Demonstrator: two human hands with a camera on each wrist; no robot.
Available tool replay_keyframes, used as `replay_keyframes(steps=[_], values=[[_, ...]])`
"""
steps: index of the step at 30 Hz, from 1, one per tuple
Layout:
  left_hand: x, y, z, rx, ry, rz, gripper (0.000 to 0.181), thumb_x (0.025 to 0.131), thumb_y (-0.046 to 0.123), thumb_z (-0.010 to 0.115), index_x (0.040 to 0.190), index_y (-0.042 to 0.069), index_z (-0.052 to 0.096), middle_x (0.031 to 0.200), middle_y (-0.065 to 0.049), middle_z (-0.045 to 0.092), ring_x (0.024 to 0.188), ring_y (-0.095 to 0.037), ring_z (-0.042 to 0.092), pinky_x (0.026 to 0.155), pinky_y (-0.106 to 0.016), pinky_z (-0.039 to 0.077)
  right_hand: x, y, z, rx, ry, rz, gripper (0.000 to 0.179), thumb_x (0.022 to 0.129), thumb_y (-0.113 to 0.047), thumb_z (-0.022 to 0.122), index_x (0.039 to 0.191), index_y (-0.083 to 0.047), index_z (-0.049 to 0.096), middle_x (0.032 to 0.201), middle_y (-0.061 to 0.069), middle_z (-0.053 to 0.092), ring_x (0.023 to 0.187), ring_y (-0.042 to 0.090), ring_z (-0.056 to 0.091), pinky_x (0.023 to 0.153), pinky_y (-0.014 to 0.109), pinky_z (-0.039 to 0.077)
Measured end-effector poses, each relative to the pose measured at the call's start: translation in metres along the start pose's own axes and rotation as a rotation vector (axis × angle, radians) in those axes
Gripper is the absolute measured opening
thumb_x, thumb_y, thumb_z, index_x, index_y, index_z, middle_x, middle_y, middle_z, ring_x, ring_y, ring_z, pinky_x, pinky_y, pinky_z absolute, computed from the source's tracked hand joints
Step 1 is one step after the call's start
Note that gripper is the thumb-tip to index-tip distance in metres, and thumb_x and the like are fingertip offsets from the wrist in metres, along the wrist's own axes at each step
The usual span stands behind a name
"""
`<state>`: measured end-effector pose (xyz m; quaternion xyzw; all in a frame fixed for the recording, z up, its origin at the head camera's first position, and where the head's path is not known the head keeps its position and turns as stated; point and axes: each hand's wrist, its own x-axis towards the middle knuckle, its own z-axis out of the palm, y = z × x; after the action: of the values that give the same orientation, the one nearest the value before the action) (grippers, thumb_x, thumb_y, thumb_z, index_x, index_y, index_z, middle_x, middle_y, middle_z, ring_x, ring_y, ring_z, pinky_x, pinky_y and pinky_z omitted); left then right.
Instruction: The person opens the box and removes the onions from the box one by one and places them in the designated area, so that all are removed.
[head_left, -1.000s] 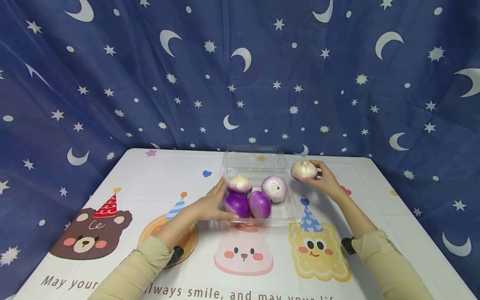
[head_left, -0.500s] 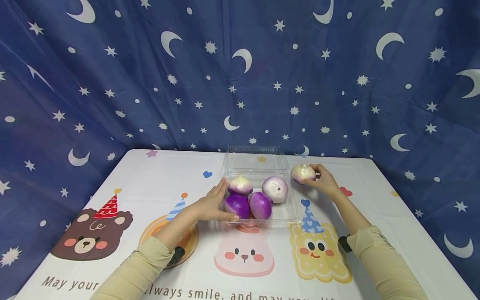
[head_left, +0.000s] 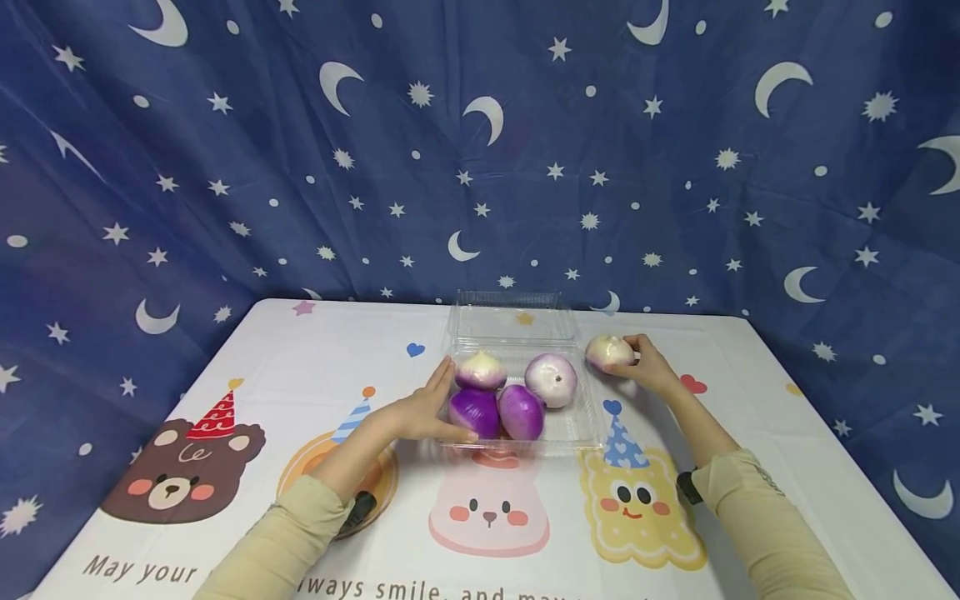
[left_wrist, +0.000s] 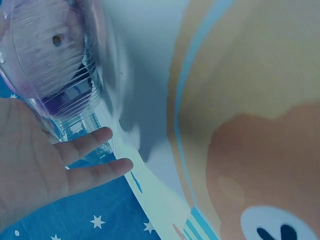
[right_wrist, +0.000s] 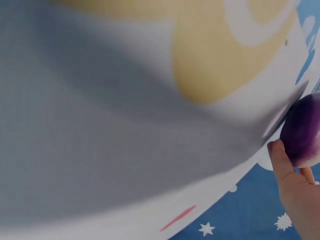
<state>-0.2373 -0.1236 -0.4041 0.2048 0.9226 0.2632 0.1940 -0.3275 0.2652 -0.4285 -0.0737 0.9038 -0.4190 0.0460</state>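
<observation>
In the head view my right hand holds a white-and-purple onion between thumb and fingers, just right of a clear plastic clamshell box. The right wrist view shows the purple underside of this onion at the fingertips. Inside the box sit a white-topped onion, a pale lilac onion and two deep purple onions. My left hand rests along the box's left side, thumb at the front left corner. Two of its fingers stand out straight in the left wrist view.
The box's transparent lid lies folded back toward the curtain. A white tablecloth with cartoon prints covers the table. A blue curtain with moons and stars hangs right behind the table's far edge.
My right hand has come slightly down and nearer with the onion, which stays right of the box. The left hand keeps its place at the box.
</observation>
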Motion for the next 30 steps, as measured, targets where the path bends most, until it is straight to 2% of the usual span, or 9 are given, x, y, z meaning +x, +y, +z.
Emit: replay_keyframes(steps=[9,13,17,23,26,30], values=[[0.002,-0.002,0.001,-0.012,0.000,0.015,0.120,0.077,0.057,0.068,0.149,0.001,-0.009,0.157,-0.015,-0.020,0.143,-0.042,0.007,0.113,-0.056,0.021,0.003,-0.002,-0.003,0.007,-0.011,-0.002,0.072,0.083,-0.017,0.067,0.133,0.015,0.026,0.137,0.037,0.032,0.131,0.051,0.030,0.110,0.058,0.027],[0.003,-0.002,0.001,-0.013,0.006,0.017,0.120,0.077,0.058,0.068,0.149,0.001,-0.009,0.157,-0.016,-0.019,0.144,-0.041,0.006,0.114,-0.056,0.020,0.003,-0.002,-0.001,0.029,-0.028,0.013,0.077,0.083,-0.017,0.067,0.136,0.014,0.020,0.137,0.039,0.031,0.128,0.050,0.034,0.109,0.056,0.030],[0.003,-0.001,0.003,-0.025,-0.001,0.011,0.120,0.077,0.056,0.068,0.149,0.001,-0.009,0.157,-0.015,-0.020,0.144,-0.041,0.007,0.114,-0.056,0.020,0.000,-0.002,0.003,0.022,-0.043,0.042,0.085,0.081,-0.019,0.070,0.138,0.011,0.015,0.130,0.038,0.036,0.120,0.046,0.041,0.105,0.053,0.034],[0.002,-0.001,0.005,-0.025,-0.004,0.003,0.119,0.077,0.053,0.069,0.149,0.001,-0.009,0.157,-0.016,-0.019,0.143,-0.044,0.009,0.113,-0.056,0.022,-0.003,-0.004,0.008,0.025,-0.046,0.043,0.087,0.080,-0.021,0.072,0.138,0.010,0.014,0.126,0.035,0.039,0.116,0.042,0.043,0.103,0.050,0.035],[0.001,-0.002,0.004,-0.027,0.000,0.003,0.118,0.078,0.052,0.069,0.149,0.000,-0.009,0.157,-0.016,-0.019,0.143,-0.044,0.010,0.113,-0.056,0.022,-0.004,-0.006,0.008,0.032,-0.053,0.040,0.089,0.080,-0.019,0.072,0.139,0.011,0.013,0.129,0.037,0.038,0.119,0.044,0.042,0.106,0.053,0.033],[0.000,-0.002,0.003,-0.028,0.004,0.005,0.119,0.077,0.054,0.069,0.149,0.001,-0.009,0.157,-0.016,-0.019,0.143,-0.043,0.009,0.113,-0.056,0.021,-0.003,-0.009,0.008,0.044,-0.068,0.044,0.093,0.080,-0.017,0.073,0.142,0.009,0.008,0.139,0.039,0.029,0.131,0.048,0.031,0.112,0.056,0.023]])
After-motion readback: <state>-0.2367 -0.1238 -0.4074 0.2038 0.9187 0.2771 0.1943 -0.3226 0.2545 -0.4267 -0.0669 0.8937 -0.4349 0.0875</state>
